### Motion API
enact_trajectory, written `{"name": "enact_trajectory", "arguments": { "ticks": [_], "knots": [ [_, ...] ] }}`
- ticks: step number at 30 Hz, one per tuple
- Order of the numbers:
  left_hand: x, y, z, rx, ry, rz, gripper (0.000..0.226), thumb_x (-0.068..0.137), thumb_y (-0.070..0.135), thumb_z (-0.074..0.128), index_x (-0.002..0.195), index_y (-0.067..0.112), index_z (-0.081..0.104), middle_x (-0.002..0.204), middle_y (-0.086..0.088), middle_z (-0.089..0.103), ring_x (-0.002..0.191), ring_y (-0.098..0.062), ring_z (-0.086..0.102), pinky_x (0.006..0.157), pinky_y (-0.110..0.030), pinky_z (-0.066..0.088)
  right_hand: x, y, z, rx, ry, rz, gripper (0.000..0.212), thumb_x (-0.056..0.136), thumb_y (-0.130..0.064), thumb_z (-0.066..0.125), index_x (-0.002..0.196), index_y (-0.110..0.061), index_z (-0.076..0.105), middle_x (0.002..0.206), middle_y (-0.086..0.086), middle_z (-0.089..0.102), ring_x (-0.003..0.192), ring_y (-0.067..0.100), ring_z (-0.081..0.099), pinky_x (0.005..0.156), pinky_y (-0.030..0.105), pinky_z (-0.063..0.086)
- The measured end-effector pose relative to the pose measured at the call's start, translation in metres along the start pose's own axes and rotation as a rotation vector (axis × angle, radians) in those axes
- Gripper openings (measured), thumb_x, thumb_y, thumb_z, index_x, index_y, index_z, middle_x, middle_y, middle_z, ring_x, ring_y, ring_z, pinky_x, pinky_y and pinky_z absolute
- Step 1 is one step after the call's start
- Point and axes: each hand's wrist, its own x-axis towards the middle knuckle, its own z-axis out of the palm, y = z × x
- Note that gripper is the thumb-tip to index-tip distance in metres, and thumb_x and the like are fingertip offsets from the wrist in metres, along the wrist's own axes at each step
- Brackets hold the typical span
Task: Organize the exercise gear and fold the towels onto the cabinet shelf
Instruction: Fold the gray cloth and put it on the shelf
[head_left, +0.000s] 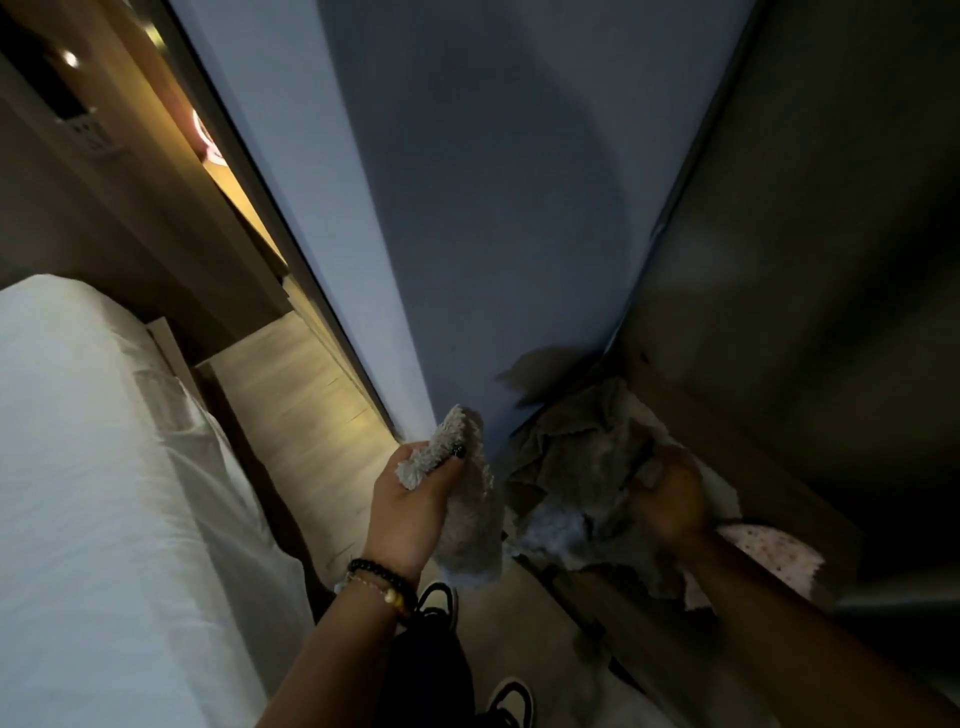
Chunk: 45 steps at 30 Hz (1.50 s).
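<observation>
The left hand (410, 512) pinches a shaggy grey towel (467, 525); the right hand (670, 499) grips crumpled cloth (582, 467) inside the dark cabinet (779, 260).

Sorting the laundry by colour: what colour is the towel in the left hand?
Light grey, fluffy towel, gripped by the left hand; seen in the head view.

Both hands reach forward — left hand (410, 504) and right hand (670, 499) with fingers curled.
</observation>
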Motion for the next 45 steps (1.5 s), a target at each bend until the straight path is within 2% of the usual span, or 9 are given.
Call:
{"name": "enact_trajectory", "arguments": {
  "ticks": [8,12,17,22,26,30,33,39,45],
  "knots": [
    [-0.022,0.04,0.006,-0.083,-0.071,0.004,0.004,0.089,0.017,0.065,0.092,0.015,0.063,0.096,-0.008,0.066,0.091,-0.026,0.063,0.085,-0.046,0.052,-0.026,-0.038,-0.097,0.121,0.477,-0.318,0.012,0.084,0.001,0.064,0.09,0.001,0.074,0.09,0.022,0.072,0.082,0.039,0.069,0.082,0.044,0.052],
    [-0.035,0.056,0.003,-0.081,-0.113,0.049,0.004,0.089,0.02,0.064,0.092,0.018,0.063,0.099,-0.009,0.064,0.092,-0.024,0.061,0.086,-0.046,0.052,-0.046,-0.071,-0.134,0.374,0.477,-0.323,0.024,0.084,-0.007,0.065,0.085,-0.03,0.072,0.094,0.005,0.072,0.088,0.026,0.068,0.085,0.043,0.054],
    [-0.041,0.069,-0.004,-0.118,-0.115,0.068,0.009,0.089,0.019,0.065,0.096,0.015,0.063,0.099,-0.008,0.064,0.094,-0.025,0.06,0.086,-0.044,0.051,-0.08,-0.13,-0.172,0.552,0.535,-0.414,0.028,0.083,-0.001,0.067,0.08,-0.028,0.065,0.086,-0.005,0.068,0.078,0.001,0.064,0.078,0.025,0.055],
    [-0.043,0.075,-0.022,-0.143,-0.09,0.132,0.016,0.087,0.014,0.066,0.101,0.007,0.062,0.093,-0.006,0.063,0.087,-0.02,0.06,0.069,-0.029,0.048,-0.12,-0.188,-0.182,0.628,0.3,-0.515,0.019,0.084,0.004,0.063,0.082,-0.014,0.069,0.083,-0.015,0.068,0.076,-0.008,0.063,0.07,0.005,0.047],
    [-0.041,0.082,-0.053,-0.064,-0.177,0.304,0.033,0.081,0.004,0.072,0.11,0.013,0.058,0.094,-0.002,0.064,0.075,-0.001,0.064,0.061,-0.015,0.052,-0.135,-0.225,-0.165,0.622,0.104,-0.587,0.027,0.089,-0.001,0.059,0.083,-0.025,0.068,0.089,-0.014,0.07,0.086,-0.002,0.065,0.073,0.011,0.051],
    [-0.031,0.083,-0.085,-0.058,-0.375,0.402,0.057,0.069,0.017,0.083,0.117,0.028,0.054,0.095,0.0,0.073,0.084,-0.011,0.071,0.07,-0.02,0.056,-0.132,-0.261,-0.13,0.625,-0.005,-0.674,0.028,0.089,0.001,0.058,0.087,-0.026,0.066,0.091,-0.009,0.07,0.087,0.007,0.066,0.079,0.023,0.055],
    [-0.012,0.078,-0.103,0.082,-0.259,0.499,0.039,0.062,0.046,0.076,0.094,0.026,0.067,0.09,0.011,0.071,0.082,-0.005,0.068,0.071,-0.017,0.054,-0.129,-0.294,-0.1,0.644,-0.082,-0.727,0.035,0.091,0.001,0.055,0.09,-0.033,0.062,0.097,-0.013,0.068,0.094,0.004,0.064,0.083,0.018,0.051],
    [0.04,0.067,-0.155,0.204,0.094,0.513,0.023,0.065,0.053,0.058,0.073,0.031,0.06,0.079,0.01,0.061,0.082,-0.006,0.057,0.07,-0.022,0.046,-0.115,-0.36,-0.045,0.616,-0.249,-0.741,0.024,0.095,-0.004,0.052,0.099,-0.025,0.061,0.096,-0.011,0.064,0.088,-0.002,0.06,0.074,0.011,0.047],
    [0.087,0.054,-0.211,0.197,0.178,0.372,0.013,0.071,0.02,0.074,0.073,0.02,0.061,0.071,0.007,0.064,0.066,-0.008,0.062,0.057,-0.022,0.048,-0.093,-0.422,0.016,0.55,-0.352,-0.695,0.022,0.097,-0.007,0.046,0.106,-0.019,0.062,0.087,-0.011,0.06,0.069,-0.005,0.053,0.06,0.009,0.042]
  ]
}}
